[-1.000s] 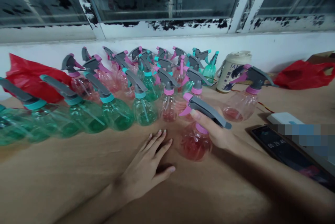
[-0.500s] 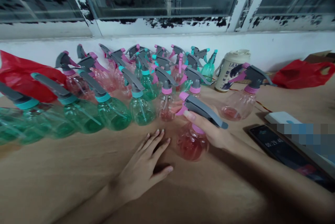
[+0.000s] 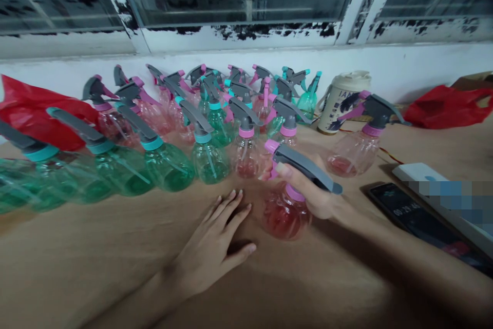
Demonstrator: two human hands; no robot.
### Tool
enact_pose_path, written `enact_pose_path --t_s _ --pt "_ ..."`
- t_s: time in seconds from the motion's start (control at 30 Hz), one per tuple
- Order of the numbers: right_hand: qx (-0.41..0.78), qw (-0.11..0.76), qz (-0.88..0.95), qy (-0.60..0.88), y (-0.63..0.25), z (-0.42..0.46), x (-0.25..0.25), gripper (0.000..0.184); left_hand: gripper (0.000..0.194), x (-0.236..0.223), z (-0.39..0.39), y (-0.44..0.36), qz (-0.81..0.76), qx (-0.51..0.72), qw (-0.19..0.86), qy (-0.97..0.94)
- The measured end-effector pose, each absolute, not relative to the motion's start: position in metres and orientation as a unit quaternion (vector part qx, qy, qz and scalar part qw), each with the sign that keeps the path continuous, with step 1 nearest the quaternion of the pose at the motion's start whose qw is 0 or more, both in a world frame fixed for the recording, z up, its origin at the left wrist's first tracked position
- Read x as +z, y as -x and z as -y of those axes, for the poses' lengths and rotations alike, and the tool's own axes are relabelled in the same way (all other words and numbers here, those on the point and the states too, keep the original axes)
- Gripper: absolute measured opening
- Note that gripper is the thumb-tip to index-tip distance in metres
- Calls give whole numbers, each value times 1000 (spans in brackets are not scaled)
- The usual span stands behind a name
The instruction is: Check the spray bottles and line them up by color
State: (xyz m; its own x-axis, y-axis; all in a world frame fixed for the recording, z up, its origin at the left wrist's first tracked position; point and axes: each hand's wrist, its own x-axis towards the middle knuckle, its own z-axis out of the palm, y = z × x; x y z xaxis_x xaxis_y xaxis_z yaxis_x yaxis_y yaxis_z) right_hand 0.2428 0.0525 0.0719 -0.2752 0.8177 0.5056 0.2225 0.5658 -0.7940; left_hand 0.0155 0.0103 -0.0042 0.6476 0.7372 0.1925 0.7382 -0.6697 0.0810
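Note:
My right hand [image 3: 314,193] is wrapped round the neck of a pink spray bottle [image 3: 287,214] with a grey trigger head, which stands on the brown table [image 3: 96,257]. A fingertip rests on top of the head. Flat on the table just left of that bottle lies my left hand [image 3: 213,244], fingers stretched and holding nothing. Behind both hands stand several green and pink spray bottles [image 3: 206,157] in rows. Another pink spray bottle [image 3: 356,147] stands alone to the right.
A dark phone [image 3: 414,216] and a white box [image 3: 423,177] lie at the right. A beige mug [image 3: 341,100] stands by the wall. Red plastic bags lie at the left [image 3: 36,111] and right [image 3: 442,105]. Windows run above.
The pink bottle in my right hand shifted slightly, a little left then back right. My left hand has stayed flat in place.

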Motion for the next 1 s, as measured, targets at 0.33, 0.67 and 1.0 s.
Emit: enact_pose_path --t_s 0.33,0.67,1.0 --pt "350 467 742 330 -240 -40 73 20 62 -8 -10 -14 398 -117 11 910" --pt "350 510 732 285 -237 -41 68 20 63 -7 -10 -15 396 -117 21 911" --pt "341 511 733 292 -236 -41 68 19 62 -6 -11 -16 394 -118 24 911"
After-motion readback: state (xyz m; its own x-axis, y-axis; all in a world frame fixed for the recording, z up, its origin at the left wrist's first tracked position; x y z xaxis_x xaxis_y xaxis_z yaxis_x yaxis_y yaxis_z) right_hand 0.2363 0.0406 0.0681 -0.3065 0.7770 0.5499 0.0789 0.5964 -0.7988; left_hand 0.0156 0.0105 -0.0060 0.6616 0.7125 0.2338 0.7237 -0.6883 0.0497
